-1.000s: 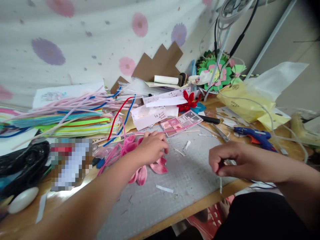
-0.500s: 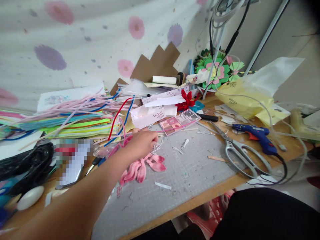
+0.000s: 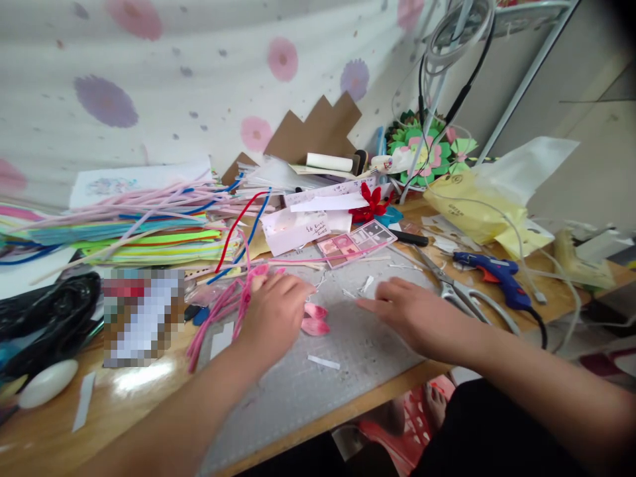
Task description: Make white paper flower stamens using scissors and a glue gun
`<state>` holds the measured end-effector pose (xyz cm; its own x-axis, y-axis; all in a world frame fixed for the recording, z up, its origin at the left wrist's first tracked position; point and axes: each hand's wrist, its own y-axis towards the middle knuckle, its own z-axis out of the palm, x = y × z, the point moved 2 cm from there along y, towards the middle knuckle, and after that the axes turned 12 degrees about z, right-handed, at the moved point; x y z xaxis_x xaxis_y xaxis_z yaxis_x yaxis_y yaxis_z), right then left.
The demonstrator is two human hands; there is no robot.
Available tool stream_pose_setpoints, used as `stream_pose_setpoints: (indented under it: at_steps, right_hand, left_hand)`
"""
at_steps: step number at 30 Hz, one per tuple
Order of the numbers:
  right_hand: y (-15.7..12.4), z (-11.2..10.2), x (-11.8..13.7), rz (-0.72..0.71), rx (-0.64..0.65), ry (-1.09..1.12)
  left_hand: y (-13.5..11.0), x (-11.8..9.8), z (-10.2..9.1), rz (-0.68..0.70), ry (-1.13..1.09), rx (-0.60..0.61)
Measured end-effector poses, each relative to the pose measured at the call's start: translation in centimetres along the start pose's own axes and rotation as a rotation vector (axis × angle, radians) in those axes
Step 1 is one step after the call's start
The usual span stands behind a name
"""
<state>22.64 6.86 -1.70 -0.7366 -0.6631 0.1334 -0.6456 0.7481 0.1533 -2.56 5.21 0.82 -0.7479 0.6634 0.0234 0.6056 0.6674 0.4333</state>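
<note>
My left hand [image 3: 275, 311] is low over the grey cutting mat [image 3: 358, 361], its fingers curled and pressed together. Whatever they hold is hidden beneath them. Pink fuzzy petals [image 3: 315, 319] show at its right side, with thin white strands [image 3: 320, 281] by the fingertips. Pink pipe cleaners [image 3: 213, 311] trail out on its left. Over the right half of the mat hovers my right hand [image 3: 410, 308], its fingers loosely apart and nothing visible in them. White scraps [image 3: 366, 285] lie just beyond its index finger.
Large scissors [image 3: 460, 295] and a blue glue gun [image 3: 501, 275] lie to the right. A palette of pink and grey pans [image 3: 355, 244] sits behind the hands. Bundled coloured pipe cleaners [image 3: 149, 245] fill the left back, near a red flower [image 3: 368, 203] and a yellow bag [image 3: 472, 205].
My right hand has come into view from the right, over the mat. My left hand has shifted slightly down and now covers most of the pink petals that showed below it.
</note>
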Motion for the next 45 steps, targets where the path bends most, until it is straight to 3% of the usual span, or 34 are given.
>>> stream_pose_setpoints:
  at_steps: [5, 14, 24, 28, 33, 39, 45]
  right_hand:
    - [5.1, 1.5, 2.7, 0.031, 0.101, -0.156]
    - [3.9, 0.9, 3.3, -0.062, 0.126, -0.187]
    - [4.3, 2.0, 4.4, -0.008, 0.096, -0.155]
    - [3.2, 1.6, 4.5, -0.076, 0.104, -0.179]
    - [-0.4, 0.6, 4.9, -0.169, 0.141, -0.125]
    - [-4.3, 0.4, 6.0, -0.098, 0.097, -0.037]
    - [-4.8, 1.3, 6.5, -0.133, 0.001, -0.040]
  left_hand:
    - [-2.1, -1.4, 0.4, 0.024, -0.128, 0.018]
    - [-2.2, -0.1, -0.1, 0.000, -0.197, -0.126]
    - [-2.1, -0.1, 0.0, -0.010, -0.215, -0.110]
    - [-2.1, 0.0, 0.1, -0.013, -0.213, -0.113]
    - [-2.2, -0.4, 0.1, -0.005, -0.241, -0.069]
    - [-1.7, -2.8, 0.9, 0.111, -0.265, 0.123]
    - [0.6, -5.7, 2.7, 0.243, -0.174, 0.273]
